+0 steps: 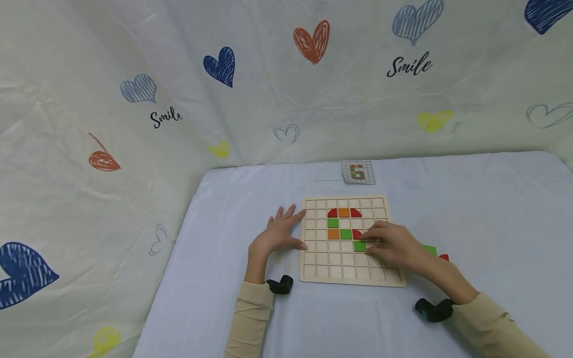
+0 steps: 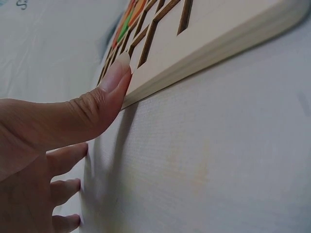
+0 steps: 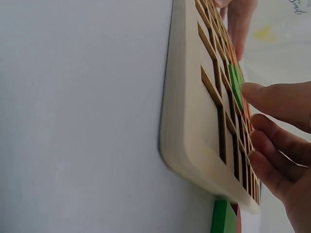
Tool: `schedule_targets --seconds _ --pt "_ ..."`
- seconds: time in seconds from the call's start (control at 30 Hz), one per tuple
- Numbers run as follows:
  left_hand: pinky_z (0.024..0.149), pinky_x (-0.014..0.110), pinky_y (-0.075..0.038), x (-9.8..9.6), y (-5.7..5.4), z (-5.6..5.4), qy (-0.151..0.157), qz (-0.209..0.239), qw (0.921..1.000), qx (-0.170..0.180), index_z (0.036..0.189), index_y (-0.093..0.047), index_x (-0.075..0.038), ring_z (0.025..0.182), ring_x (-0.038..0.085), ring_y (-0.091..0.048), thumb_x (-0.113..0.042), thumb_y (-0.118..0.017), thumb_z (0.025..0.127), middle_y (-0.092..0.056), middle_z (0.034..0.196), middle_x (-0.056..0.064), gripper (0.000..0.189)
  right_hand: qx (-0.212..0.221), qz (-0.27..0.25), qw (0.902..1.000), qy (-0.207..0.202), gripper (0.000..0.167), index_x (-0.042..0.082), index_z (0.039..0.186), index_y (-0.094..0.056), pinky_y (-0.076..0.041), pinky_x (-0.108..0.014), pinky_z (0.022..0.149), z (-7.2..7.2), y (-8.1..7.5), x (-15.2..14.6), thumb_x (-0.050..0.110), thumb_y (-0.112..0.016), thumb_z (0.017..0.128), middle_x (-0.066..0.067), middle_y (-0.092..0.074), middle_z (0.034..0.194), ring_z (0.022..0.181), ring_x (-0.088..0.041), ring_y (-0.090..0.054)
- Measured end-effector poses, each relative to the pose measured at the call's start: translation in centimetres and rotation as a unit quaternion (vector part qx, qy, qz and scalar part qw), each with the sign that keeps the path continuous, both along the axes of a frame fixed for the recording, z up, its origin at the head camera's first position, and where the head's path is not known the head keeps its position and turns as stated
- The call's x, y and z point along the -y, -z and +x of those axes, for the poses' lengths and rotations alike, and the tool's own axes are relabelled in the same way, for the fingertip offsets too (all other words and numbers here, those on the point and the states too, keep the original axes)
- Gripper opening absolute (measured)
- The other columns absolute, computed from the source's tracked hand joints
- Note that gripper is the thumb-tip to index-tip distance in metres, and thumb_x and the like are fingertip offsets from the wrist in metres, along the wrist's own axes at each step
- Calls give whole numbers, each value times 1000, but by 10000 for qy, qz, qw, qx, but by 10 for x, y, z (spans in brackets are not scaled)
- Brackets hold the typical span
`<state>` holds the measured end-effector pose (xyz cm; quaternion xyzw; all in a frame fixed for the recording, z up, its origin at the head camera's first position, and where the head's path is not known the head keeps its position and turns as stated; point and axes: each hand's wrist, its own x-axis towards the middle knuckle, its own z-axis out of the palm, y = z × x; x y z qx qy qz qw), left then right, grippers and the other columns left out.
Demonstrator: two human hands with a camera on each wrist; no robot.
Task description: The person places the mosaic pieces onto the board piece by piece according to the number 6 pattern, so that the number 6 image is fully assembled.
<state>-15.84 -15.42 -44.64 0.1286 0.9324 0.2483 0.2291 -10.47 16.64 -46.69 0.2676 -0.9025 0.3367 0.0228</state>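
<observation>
A square wooden grid board (image 1: pixel 329 273) lies on the table, with red curved pieces (image 1: pixel 332 213), orange squares (image 1: pixel 343 213) and green squares (image 1: pixel 333 223) set in some cells. My left hand (image 1: pixel 278 233) is spread at the board's left edge. Its thumb (image 2: pixel 114 73) touches the rim in the left wrist view. Over the board's right half is my right hand (image 1: pixel 394 243), its thumb (image 3: pixel 255 92) at the lowest green square (image 3: pixel 236 86). The other right fingertips (image 3: pixel 260 138) stand near the grid, apart from the thumb. The hand partly covers a red curved piece (image 1: pixel 356 234).
A small pattern card (image 1: pixel 358 172) lies behind the board. Beyond the board's right edge are a loose green piece (image 1: pixel 429 249) and a red piece (image 1: pixel 444 257), partly behind the right wrist. White cloth (image 1: pixel 492 223) covers the table; a printed curtain (image 1: pixel 250 109) hangs behind.
</observation>
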Motion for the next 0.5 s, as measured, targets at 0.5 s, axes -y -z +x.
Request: schedule_targets --seconds 0.5 --pt "128 61 -3 -1 -1 0 21 15 10000 -27 162 -34 -24 160 38 3 -32 -89 80 -14 173 6 100 -535 -167 9982 209 27 10 96 -79 -57 -23 61 14 0 -35 -2 -87 74 3 -71 93 74 -4 -59"
